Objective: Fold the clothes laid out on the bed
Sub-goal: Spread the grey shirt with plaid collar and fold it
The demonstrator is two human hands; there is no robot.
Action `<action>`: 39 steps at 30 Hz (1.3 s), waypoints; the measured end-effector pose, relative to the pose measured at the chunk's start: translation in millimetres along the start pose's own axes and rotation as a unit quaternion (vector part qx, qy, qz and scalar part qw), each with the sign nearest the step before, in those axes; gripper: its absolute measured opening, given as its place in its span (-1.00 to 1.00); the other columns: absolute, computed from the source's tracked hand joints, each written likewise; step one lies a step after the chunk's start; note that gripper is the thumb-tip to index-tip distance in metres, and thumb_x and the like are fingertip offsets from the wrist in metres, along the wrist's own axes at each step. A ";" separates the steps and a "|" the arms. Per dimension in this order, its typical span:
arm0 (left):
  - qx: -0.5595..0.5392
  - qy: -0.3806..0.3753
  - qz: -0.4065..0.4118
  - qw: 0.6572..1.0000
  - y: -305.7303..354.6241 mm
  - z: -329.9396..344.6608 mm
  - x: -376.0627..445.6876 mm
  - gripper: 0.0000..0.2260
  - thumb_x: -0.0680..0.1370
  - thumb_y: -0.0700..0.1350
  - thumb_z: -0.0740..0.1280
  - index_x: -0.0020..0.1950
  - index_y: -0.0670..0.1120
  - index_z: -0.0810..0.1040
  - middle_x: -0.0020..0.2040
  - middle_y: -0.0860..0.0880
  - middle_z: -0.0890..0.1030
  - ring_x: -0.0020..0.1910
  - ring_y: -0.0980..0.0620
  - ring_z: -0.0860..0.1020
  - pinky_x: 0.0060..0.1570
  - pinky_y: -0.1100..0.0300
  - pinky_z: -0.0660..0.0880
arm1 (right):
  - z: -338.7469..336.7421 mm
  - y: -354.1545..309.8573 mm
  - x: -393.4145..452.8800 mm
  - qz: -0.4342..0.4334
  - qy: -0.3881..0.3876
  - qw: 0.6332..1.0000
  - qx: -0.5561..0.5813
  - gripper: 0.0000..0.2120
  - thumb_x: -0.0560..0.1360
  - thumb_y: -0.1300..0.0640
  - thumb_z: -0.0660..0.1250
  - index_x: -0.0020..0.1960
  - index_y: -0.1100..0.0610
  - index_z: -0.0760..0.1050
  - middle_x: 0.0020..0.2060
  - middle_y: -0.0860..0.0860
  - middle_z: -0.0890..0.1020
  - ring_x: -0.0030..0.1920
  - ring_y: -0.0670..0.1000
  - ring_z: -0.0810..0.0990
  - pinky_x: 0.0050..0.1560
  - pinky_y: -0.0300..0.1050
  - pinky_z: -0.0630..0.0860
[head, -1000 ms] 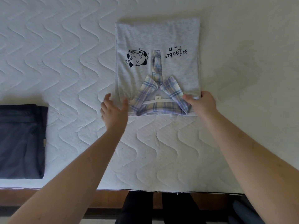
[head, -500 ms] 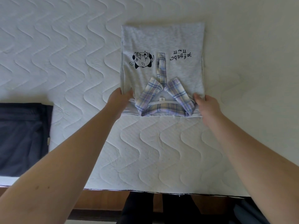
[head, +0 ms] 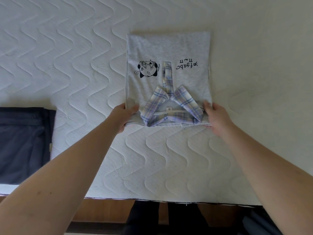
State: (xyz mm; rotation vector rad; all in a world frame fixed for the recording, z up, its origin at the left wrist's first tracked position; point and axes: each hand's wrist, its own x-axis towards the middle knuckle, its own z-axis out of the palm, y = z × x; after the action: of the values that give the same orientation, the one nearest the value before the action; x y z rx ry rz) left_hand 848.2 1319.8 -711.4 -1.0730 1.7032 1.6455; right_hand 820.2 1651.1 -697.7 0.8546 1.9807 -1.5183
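The grey shirt (head: 167,48) lies flat in the upper middle of the frame, already narrowed into a tall rectangle whose long axis runs from its plaid collar (head: 171,109), at the lower edge, straight up the frame. Both grips sit at that collar end: the left hand (head: 124,114) pinches the lower left corner with its thumb on top, and the right hand (head: 215,116) pinches the lower right corner in the same way, so the whole length of cloth lies above the hands (neither is nearer than the other). The likely next fold carries this edge up toward the far hem. Count: one grey shirt, one folded dark garment (head: 23,143) at the left edge, both on the quilted white bed (head: 67,56).
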 end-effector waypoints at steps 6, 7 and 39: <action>-0.010 0.023 0.084 0.996 14.3 -6.5 -38.4 -0.82 0.49 -0.09 0.46 0.06 -0.09 0.63 -0.11 -0.04 0.72 -0.06 -0.09 0.69 -0.09 0.09 0.62 | -7.2 -9.2 -28.4 -0.165 0.104 0.968 -0.161 -0.66 0.59 0.04 0.27 -0.29 0.20 0.40 -0.42 0.10 0.48 -0.34 0.13 0.43 -0.31 -0.05 0.38; 0.007 0.029 0.113 0.993 19.9 -9.0 -51.2 -0.87 0.50 -0.07 0.45 0.01 -0.05 0.64 -0.14 -0.02 0.72 -0.08 -0.07 0.69 -0.13 0.12 0.61 | -9.4 -13.7 -36.1 -0.191 0.115 0.957 -0.185 -0.62 0.59 0.05 0.28 -0.35 0.13 0.29 -0.47 0.03 0.36 -0.38 0.08 0.32 -0.38 -0.12 0.25; -0.081 0.088 0.307 0.944 88.4 -160.7 -457.0 -0.63 0.42 0.21 0.45 -0.05 -0.09 0.68 -0.10 -0.17 0.70 -0.09 -0.20 0.66 -0.02 -0.05 0.55 | -31.7 -181.1 -414.6 -0.215 -0.130 0.952 0.174 -0.74 0.48 -0.01 0.34 -0.05 0.19 0.63 -0.12 0.14 0.70 -0.17 0.04 0.68 -0.22 -0.14 0.62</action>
State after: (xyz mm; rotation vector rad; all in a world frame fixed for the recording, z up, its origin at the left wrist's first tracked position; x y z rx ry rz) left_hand 1045.6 1236.9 -268.0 -0.8194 2.2068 2.1494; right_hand 968.4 1574.9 -275.9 0.3239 1.8057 -2.1501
